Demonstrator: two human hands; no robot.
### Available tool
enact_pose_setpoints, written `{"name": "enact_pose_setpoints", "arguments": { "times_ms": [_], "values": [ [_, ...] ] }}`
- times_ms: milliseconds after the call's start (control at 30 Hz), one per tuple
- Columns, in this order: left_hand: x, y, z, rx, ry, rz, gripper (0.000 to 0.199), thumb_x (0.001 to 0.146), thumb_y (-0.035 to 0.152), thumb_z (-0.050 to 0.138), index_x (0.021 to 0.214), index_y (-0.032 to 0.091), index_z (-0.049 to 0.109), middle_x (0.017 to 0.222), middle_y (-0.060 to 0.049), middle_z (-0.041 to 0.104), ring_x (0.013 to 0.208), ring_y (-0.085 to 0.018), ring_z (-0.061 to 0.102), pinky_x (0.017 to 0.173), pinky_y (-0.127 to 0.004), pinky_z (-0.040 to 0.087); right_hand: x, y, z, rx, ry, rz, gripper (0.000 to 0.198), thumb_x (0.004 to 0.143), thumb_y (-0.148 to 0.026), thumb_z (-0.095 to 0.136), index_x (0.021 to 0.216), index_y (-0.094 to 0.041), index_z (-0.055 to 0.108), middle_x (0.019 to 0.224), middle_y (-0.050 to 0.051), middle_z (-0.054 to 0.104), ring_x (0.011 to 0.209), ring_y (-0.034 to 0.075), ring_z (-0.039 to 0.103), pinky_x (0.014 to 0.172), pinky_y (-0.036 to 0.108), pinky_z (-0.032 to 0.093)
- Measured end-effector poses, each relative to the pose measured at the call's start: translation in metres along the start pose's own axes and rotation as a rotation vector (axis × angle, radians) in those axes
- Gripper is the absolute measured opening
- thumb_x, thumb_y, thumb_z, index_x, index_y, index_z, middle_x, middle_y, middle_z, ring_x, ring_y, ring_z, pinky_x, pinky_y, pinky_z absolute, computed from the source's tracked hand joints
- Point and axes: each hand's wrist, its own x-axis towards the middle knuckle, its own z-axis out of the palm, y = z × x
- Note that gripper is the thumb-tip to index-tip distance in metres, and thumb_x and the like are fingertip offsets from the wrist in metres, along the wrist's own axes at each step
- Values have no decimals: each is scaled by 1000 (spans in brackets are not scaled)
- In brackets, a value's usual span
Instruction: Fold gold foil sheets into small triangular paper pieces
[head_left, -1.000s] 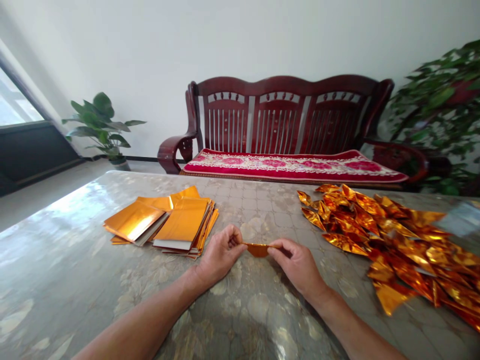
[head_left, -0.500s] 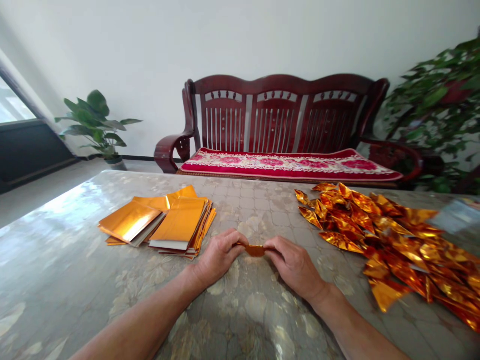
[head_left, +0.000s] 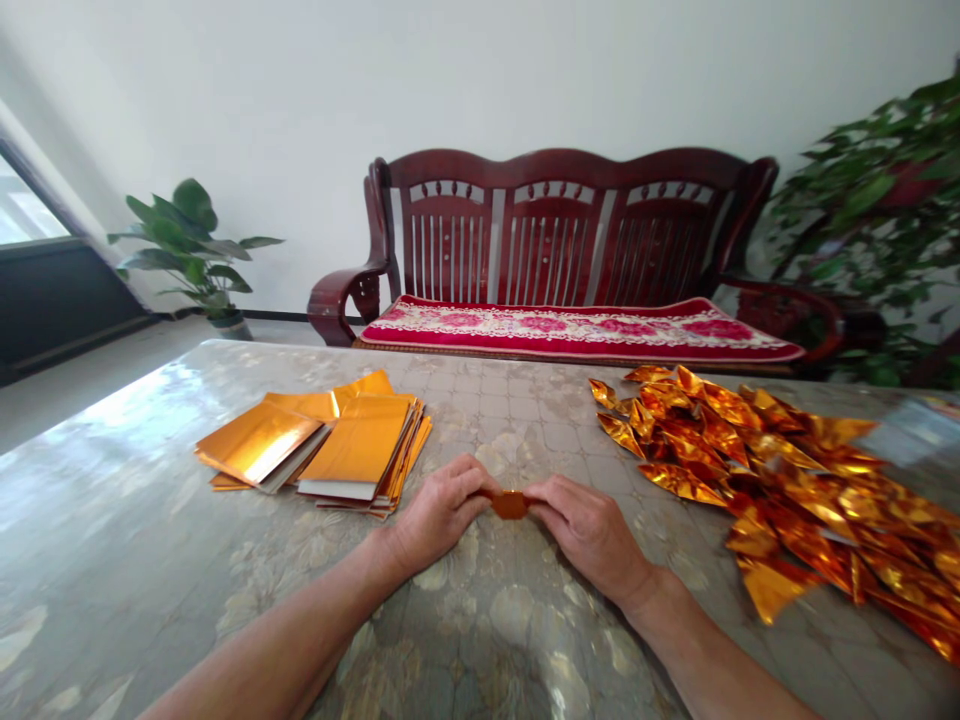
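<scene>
Between my two hands is a small folded piece of gold foil paper, held just above the table. My left hand pinches its left end between thumb and fingers. The right end is pinched the same way by my right hand. Both ends of the paper are hidden under the fingertips. Left of my left hand lies a loose stack of flat gold foil sheets, some with white undersides showing. To the right of my right hand spreads a heap of folded, pointed gold foil pieces.
The table has a shiny patterned cover. Behind it stands a dark red wooden bench with a red floral cushion. A potted plant is at the left, and leafy greenery at the right. Clear plastic lies by the heap.
My hands have come very slightly closer together on the foil paper, and its middle part now faces me a little more. The stack and the heap look the same.
</scene>
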Motion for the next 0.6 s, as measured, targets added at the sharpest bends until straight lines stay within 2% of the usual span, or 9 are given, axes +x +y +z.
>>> {"name": "enact_pose_setpoints", "arguments": {
  "times_ms": [267,600],
  "values": [
    [1,1,1,-27,-16,-16,9,90,13,58,93,20,63,92,-1,58,88,-14,57,80,-24,45,2,-3,-1,78,14,-62,17,96,-23,49,100,-25,65,96,5,68,88,18,65,78,30,51],
    [0,2,1,-32,-4,6,11,90,10,57,93,20,62,92,-2,57,89,-13,57,81,-23,44,3,-4,-1,121,21,-73,13,95,-19,51,98,-24,63,92,4,66,85,17,64,76,29,51]
  ]
}}
